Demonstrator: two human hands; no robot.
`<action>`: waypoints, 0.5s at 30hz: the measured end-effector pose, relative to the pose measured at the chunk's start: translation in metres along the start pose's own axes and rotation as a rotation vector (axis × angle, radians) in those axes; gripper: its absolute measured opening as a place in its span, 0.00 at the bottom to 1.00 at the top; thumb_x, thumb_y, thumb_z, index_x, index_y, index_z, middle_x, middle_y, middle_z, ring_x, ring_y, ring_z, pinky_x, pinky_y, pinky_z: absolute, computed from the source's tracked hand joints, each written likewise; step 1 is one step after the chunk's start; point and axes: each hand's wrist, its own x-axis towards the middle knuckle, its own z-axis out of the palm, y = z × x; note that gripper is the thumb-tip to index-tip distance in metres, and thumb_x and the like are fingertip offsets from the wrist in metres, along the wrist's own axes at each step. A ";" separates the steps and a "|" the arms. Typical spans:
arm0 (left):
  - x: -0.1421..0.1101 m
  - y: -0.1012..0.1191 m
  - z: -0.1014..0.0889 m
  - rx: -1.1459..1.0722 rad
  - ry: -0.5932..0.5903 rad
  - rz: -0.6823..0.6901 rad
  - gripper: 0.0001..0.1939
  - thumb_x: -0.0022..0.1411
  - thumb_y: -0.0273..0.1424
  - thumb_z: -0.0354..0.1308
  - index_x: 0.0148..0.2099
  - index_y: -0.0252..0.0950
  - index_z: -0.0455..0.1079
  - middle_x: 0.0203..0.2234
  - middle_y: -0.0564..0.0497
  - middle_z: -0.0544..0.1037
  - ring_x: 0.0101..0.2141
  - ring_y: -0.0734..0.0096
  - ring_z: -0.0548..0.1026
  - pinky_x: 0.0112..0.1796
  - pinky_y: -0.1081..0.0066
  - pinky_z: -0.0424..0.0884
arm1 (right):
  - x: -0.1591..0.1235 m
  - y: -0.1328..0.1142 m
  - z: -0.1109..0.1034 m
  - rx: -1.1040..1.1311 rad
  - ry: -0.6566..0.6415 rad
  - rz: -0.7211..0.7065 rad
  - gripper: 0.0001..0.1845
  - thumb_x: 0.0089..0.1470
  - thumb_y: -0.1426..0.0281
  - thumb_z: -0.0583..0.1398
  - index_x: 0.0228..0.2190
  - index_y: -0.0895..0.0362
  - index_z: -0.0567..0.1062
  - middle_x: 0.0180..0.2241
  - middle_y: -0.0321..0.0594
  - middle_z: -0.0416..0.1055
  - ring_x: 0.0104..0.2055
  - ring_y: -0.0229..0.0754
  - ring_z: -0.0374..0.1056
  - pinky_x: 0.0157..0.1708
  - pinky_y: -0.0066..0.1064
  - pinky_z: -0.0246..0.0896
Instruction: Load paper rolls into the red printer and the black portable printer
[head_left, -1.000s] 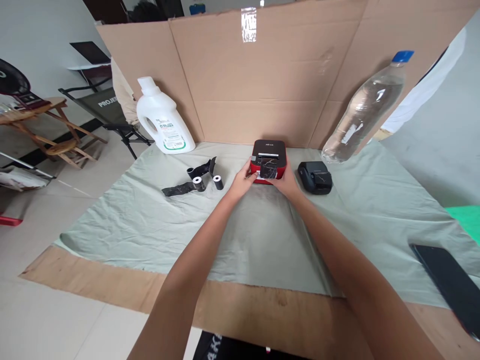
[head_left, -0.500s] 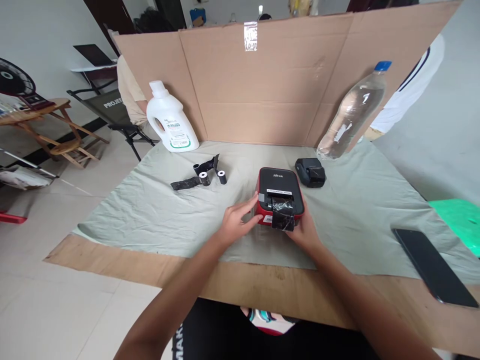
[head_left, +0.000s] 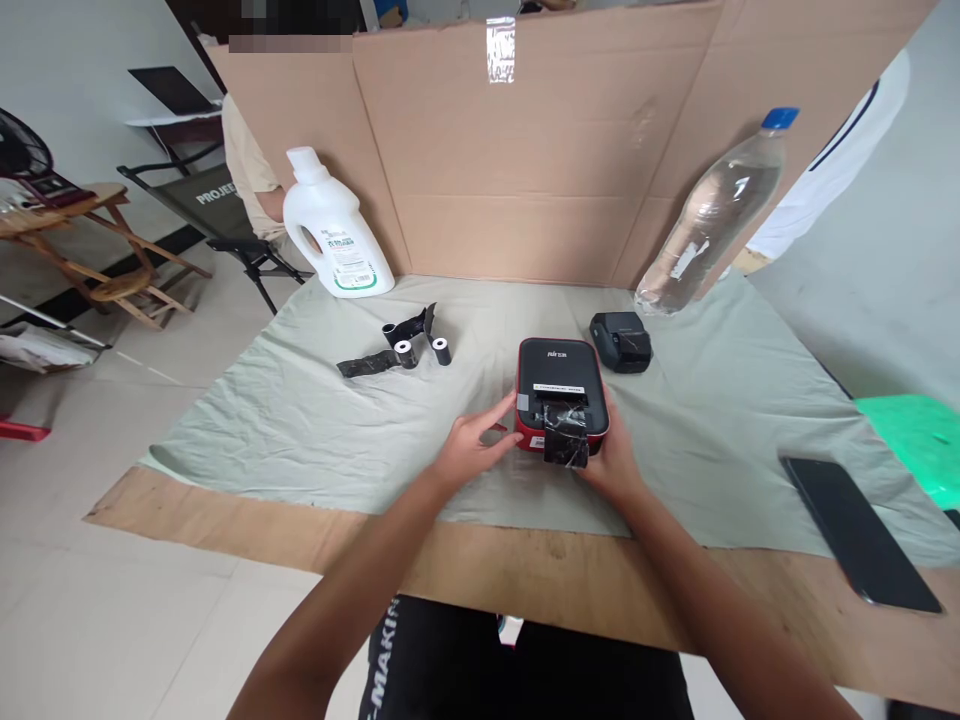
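Observation:
A red and black label printer [head_left: 562, 365] sits on the green-grey cloth in front of me. A strip of wrinkled black film [head_left: 565, 447] hangs over its front edge. My left hand [head_left: 471, 447] holds the printer's left side, its thumb and forefinger against the casing. Around the right front corner my right hand [head_left: 616, 455] grips the body, its fingertips partly hidden by the printer. Just behind and to the right lies a smaller black device [head_left: 622, 341]. To the left are small black rolls [head_left: 442, 351], with part of the black material unrolled in strips [head_left: 366, 364].
A cardboard panel [head_left: 517, 230] stands along the back. White detergent jug [head_left: 337, 230] leans at left, clear bottle with blue cap [head_left: 716, 215] at right. A phone [head_left: 859, 530] and green plastic [head_left: 911, 440] lie on the right. A person's sleeve [head_left: 840, 170] shows behind the panel.
The head view has tilted down slightly. Both hands keep their places on the label printer, which looks nearly unmoved.

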 end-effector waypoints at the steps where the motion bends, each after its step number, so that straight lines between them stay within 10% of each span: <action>1: 0.001 -0.001 -0.001 0.013 0.002 0.011 0.32 0.66 0.37 0.64 0.70 0.47 0.62 0.58 0.52 0.76 0.49 0.62 0.82 0.50 0.64 0.82 | 0.000 0.000 0.000 -0.001 -0.002 -0.003 0.59 0.47 0.57 0.71 0.71 0.47 0.48 0.70 0.49 0.55 0.70 0.63 0.55 0.66 0.64 0.53; 15: 0.010 0.007 -0.005 0.215 0.111 0.326 0.26 0.68 0.32 0.61 0.66 0.43 0.66 0.56 0.43 0.78 0.39 0.68 0.82 0.40 0.66 0.81 | -0.001 0.002 0.000 -0.040 0.005 -0.025 0.63 0.45 0.54 0.71 0.71 0.37 0.42 0.69 0.43 0.53 0.69 0.69 0.53 0.66 0.70 0.49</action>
